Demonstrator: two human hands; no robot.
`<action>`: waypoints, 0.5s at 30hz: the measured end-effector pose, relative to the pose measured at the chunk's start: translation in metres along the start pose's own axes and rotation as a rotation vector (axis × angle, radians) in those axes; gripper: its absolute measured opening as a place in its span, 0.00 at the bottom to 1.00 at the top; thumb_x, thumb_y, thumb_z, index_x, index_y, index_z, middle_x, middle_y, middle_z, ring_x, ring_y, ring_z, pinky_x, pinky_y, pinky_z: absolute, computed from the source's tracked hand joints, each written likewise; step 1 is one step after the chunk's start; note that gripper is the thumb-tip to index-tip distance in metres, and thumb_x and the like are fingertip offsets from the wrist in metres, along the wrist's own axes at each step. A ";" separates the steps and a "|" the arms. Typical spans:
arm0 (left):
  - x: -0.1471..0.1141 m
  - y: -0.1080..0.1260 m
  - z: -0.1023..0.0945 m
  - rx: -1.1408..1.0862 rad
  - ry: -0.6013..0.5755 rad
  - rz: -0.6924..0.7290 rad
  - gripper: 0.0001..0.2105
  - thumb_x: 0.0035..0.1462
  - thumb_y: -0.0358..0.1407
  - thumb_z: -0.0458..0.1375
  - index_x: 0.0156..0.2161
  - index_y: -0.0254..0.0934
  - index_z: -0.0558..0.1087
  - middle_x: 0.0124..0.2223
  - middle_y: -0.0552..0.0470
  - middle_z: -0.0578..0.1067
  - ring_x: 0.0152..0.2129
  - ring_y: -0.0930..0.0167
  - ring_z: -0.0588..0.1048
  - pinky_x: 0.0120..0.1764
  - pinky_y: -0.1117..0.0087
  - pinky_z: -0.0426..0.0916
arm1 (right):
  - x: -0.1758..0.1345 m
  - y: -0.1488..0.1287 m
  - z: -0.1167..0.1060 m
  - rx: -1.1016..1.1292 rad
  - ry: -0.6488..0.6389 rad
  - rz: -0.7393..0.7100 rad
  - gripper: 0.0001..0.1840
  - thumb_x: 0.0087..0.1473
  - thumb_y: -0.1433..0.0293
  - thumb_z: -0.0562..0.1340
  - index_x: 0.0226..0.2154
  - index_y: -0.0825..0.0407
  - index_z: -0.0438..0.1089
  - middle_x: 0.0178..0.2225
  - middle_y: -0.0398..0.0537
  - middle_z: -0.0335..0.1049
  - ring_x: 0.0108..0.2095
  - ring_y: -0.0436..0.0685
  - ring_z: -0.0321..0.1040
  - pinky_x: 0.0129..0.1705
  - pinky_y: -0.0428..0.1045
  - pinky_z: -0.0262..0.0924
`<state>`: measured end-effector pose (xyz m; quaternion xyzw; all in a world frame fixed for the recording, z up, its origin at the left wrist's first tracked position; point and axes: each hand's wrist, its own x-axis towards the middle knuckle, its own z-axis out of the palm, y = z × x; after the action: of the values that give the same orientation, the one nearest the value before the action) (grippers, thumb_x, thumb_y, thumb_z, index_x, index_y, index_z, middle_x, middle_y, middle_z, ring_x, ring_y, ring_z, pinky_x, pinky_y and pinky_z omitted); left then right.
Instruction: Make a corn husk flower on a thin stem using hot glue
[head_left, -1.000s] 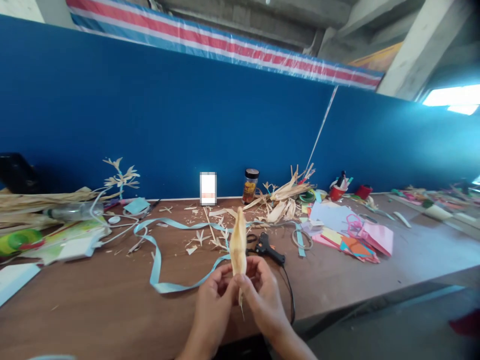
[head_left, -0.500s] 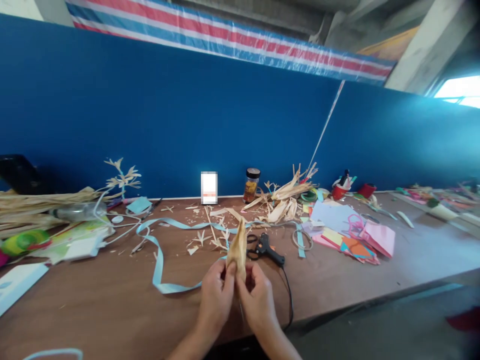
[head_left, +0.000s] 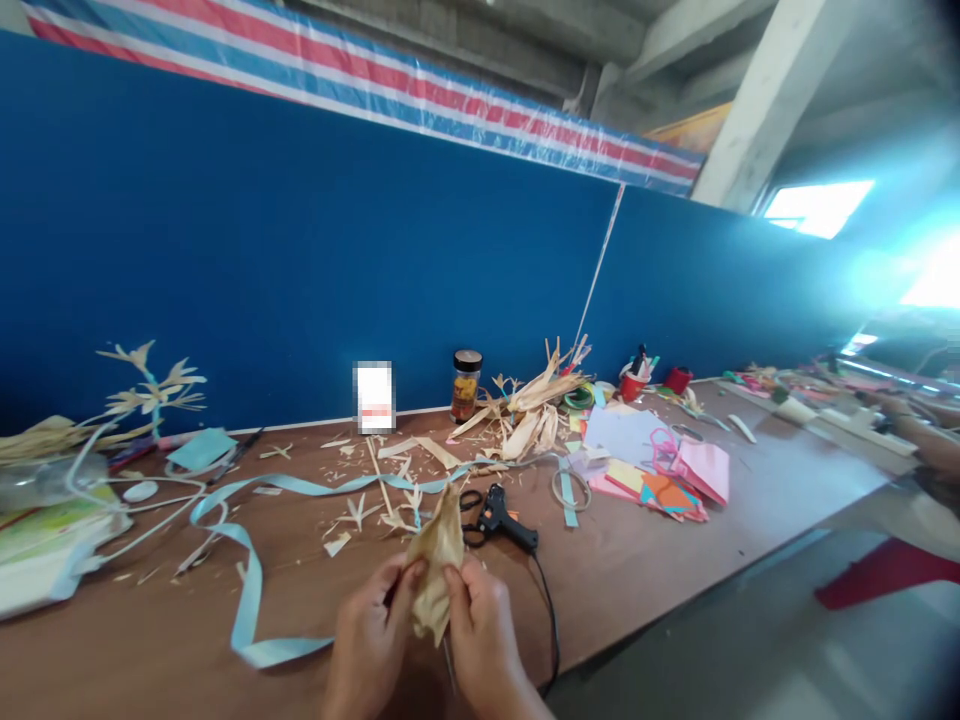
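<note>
While its left edge is pinched between the thumb and fingers of the left hand (head_left: pixel 375 620), a pale tan, leaf-shaped dry husk (head_left: pixel 437 575) is pinched at its right edge by the right hand (head_left: pixel 480 615) and held above the brown, smooth-topped table (head_left: pixel 615 600). Just beyond, a black corded glue gun (head_left: pixel 502 518) is seen lying. Leftward, a flat light-blue ribbon (head_left: pixel 252 588) is strewn in curves; farther back, a clear, black-lidded jar (head_left: pixel 466 390) is set near the tall blue partition (head_left: pixel 300 250).

The left hand (head_left: pixel 367 625) and right hand (head_left: pixel 484 620) are bare, with rounded thumbs (head_left: pixel 406 588), slim fingers (head_left: pixel 385 578) and uncovered forearms (head_left: pixel 525 698).
</note>
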<state>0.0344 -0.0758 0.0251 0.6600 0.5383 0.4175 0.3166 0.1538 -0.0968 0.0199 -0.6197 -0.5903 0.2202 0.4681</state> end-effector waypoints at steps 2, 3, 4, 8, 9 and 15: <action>0.001 0.001 0.001 -0.027 0.000 -0.009 0.14 0.53 0.43 0.48 0.36 0.34 0.69 0.30 0.51 0.75 0.25 0.70 0.72 0.30 0.75 0.65 | 0.001 -0.001 0.004 -0.081 0.017 -0.080 0.16 0.57 0.68 0.45 0.26 0.54 0.64 0.22 0.46 0.66 0.22 0.49 0.62 0.24 0.42 0.52; 0.001 0.002 0.001 -0.041 0.014 -0.012 0.14 0.53 0.43 0.48 0.37 0.34 0.68 0.31 0.51 0.75 0.26 0.70 0.72 0.30 0.75 0.66 | 0.002 -0.002 0.006 -0.119 0.017 -0.117 0.16 0.57 0.68 0.45 0.27 0.54 0.64 0.23 0.46 0.67 0.23 0.50 0.64 0.24 0.42 0.53; 0.001 0.003 0.002 -0.047 0.037 -0.019 0.15 0.53 0.43 0.48 0.38 0.34 0.68 0.32 0.51 0.75 0.26 0.70 0.72 0.30 0.75 0.66 | 0.001 -0.003 0.007 -0.148 0.011 -0.147 0.15 0.57 0.68 0.45 0.29 0.53 0.64 0.24 0.47 0.68 0.24 0.50 0.65 0.25 0.42 0.54; -0.001 0.001 0.002 0.023 0.159 -0.047 0.14 0.53 0.43 0.47 0.33 0.34 0.69 0.26 0.52 0.75 0.23 0.70 0.72 0.27 0.75 0.65 | -0.005 -0.007 0.015 -0.171 -0.012 -0.154 0.12 0.57 0.67 0.46 0.34 0.50 0.63 0.23 0.45 0.69 0.23 0.52 0.68 0.22 0.43 0.56; -0.002 0.000 0.001 0.046 0.160 -0.050 0.14 0.53 0.43 0.47 0.32 0.35 0.69 0.25 0.52 0.74 0.22 0.71 0.72 0.26 0.76 0.65 | -0.008 -0.006 0.017 -0.174 0.009 -0.147 0.11 0.57 0.65 0.47 0.35 0.49 0.63 0.24 0.46 0.69 0.24 0.52 0.68 0.23 0.43 0.57; -0.006 -0.011 0.004 0.081 0.061 -0.005 0.10 0.49 0.41 0.50 0.32 0.38 0.69 0.23 0.54 0.75 0.20 0.71 0.73 0.23 0.77 0.65 | -0.016 0.006 0.034 -0.202 0.356 -0.139 0.22 0.53 0.60 0.51 0.48 0.53 0.56 0.42 0.59 0.66 0.43 0.61 0.65 0.40 0.52 0.62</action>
<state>0.0325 -0.0792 0.0122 0.6579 0.5657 0.4148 0.2741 0.1252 -0.0996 -0.0053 -0.6501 -0.5589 0.0142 0.5145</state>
